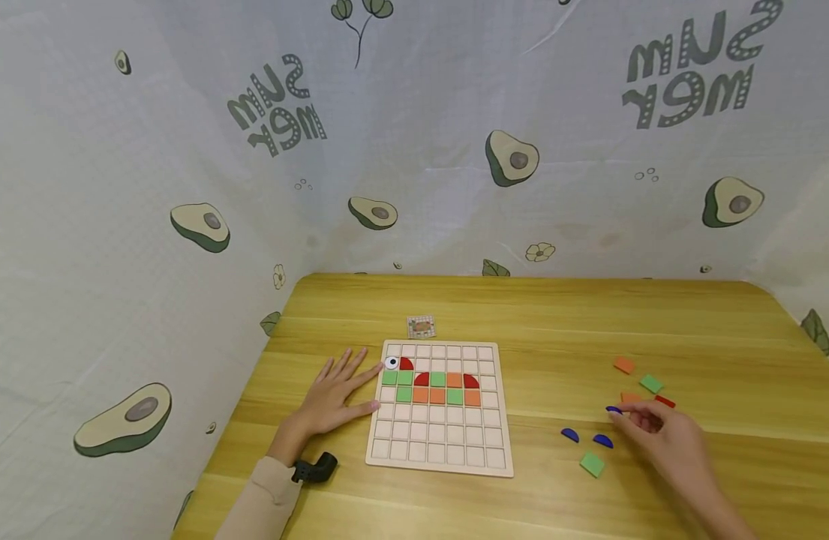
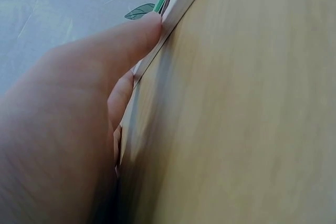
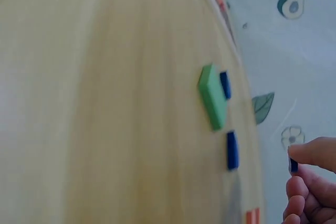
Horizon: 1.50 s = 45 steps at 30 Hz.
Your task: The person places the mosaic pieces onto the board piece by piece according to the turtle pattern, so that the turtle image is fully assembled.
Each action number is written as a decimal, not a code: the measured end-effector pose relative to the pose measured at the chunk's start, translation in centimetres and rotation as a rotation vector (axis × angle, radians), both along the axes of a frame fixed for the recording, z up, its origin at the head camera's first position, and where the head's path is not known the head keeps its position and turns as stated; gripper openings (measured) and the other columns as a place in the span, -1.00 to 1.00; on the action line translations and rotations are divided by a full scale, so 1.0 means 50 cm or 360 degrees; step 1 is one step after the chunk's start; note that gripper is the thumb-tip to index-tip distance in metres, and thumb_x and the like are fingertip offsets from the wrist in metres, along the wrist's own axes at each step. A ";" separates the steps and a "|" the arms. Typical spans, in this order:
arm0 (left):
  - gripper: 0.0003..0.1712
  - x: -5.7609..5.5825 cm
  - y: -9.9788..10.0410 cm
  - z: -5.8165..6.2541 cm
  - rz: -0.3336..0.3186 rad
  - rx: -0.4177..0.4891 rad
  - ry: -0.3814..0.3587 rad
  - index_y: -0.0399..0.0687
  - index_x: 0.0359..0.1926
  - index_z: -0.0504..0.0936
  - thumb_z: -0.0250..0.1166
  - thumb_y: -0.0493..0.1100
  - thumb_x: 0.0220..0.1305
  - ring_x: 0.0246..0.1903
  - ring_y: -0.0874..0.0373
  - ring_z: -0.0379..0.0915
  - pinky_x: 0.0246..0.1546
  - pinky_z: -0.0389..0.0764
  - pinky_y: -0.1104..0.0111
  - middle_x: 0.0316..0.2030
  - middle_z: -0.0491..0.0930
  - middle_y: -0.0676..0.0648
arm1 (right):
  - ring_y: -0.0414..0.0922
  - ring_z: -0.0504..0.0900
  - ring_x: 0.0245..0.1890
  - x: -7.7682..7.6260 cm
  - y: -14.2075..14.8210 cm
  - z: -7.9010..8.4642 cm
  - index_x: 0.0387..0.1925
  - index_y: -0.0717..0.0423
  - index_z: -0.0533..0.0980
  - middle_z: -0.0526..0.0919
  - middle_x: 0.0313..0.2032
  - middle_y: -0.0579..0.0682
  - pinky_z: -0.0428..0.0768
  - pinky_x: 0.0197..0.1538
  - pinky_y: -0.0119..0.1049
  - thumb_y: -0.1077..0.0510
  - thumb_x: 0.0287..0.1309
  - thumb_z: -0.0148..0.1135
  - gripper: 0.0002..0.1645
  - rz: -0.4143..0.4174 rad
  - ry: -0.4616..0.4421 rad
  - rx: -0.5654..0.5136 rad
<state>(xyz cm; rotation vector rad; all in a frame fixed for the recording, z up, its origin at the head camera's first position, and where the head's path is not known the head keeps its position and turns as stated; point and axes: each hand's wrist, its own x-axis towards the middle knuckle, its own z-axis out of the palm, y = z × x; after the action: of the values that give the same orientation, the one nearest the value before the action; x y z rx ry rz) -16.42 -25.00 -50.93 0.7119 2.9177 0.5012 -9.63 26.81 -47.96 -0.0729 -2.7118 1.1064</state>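
Observation:
A pale grid board (image 1: 439, 454) lies on the table, holding green, orange and red pieces and a round eye piece (image 1: 391, 363) at its upper left. My left hand (image 1: 333, 397) is spread with straight fingers, thumb and index fingertip right at the board's left edge; the left wrist view shows the thumb (image 2: 131, 38) against the rim. To the right of the board, my right hand (image 1: 664, 435) pinches a small blue piece (image 1: 613, 410) between thumb and finger. Two blue half-round pieces (image 1: 570, 435) and a green square (image 1: 593, 464) lie just left of that hand.
Orange squares (image 1: 624, 365), a green square (image 1: 651, 383) and a red piece (image 1: 665, 401) lie beyond the right hand. A small pattern card (image 1: 422, 327) rests behind the board. A printed cloth (image 1: 428, 97) hangs behind the wooden table (image 1: 556, 315).

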 end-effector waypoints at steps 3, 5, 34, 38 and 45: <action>-0.18 0.000 0.000 -0.001 0.0003 -0.0001 0.0002 0.46 0.56 0.03 0.04 0.42 0.37 0.54 -0.08 -0.43 0.45 -0.36 -0.11 0.58 -0.22 0.00 | -0.30 0.38 -0.54 -0.008 -0.029 0.016 -0.28 0.28 0.69 0.53 -0.49 -0.08 0.38 -0.52 -0.50 0.13 0.11 0.50 -0.74 0.0031 -0.0011 -0.0099; -0.18 0.000 -0.001 0.000 0.0003 0.0003 0.0000 0.46 0.56 0.03 0.04 0.42 0.37 0.54 -0.08 -0.43 0.45 -0.37 -0.11 0.58 -0.22 -0.01 | -0.28 0.39 -0.54 -0.013 -0.050 0.026 -0.28 0.28 0.69 0.53 -0.49 -0.08 0.40 -0.51 -0.49 0.14 0.11 0.50 -0.74 0.0060 -0.0032 -0.0155; -0.17 -0.002 0.000 0.000 0.0002 0.0009 -0.0008 0.43 0.56 0.04 0.04 0.41 0.37 0.53 -0.08 -0.44 0.45 -0.37 -0.11 0.58 -0.22 -0.01 | -0.14 0.38 -0.47 -0.088 -0.273 -0.002 -0.34 0.30 0.66 0.47 -0.53 -0.04 0.34 -0.46 -0.44 0.29 0.07 0.49 -0.85 0.0310 -0.0204 -0.0452; -0.17 -0.001 0.000 0.002 0.0000 0.0012 -0.0015 0.43 0.56 0.04 0.04 0.41 0.37 0.53 -0.09 -0.43 0.45 -0.38 -0.11 0.58 -0.22 -0.02 | -0.15 0.37 -0.50 -0.093 -0.282 -0.015 -0.34 0.31 0.67 0.48 -0.54 -0.04 0.34 -0.47 -0.45 0.31 0.05 0.50 -0.85 0.0321 -0.0216 -0.0473; -0.18 -0.002 -0.001 0.002 0.0000 0.0010 -0.0012 0.43 0.56 0.05 0.04 0.41 0.38 0.53 -0.08 -0.44 0.45 -0.37 -0.11 0.58 -0.22 -0.01 | -0.16 0.37 -0.51 -0.095 -0.295 -0.024 -0.37 0.30 0.66 0.46 -0.56 -0.05 0.32 -0.49 -0.47 0.32 0.05 0.49 -0.87 0.0305 -0.0241 -0.0463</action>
<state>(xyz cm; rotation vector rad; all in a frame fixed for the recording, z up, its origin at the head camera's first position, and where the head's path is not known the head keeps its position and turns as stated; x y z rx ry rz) -16.51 -25.02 -50.85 0.7096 2.9103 0.5122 -14.37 12.06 -49.16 0.0629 -2.7099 1.6072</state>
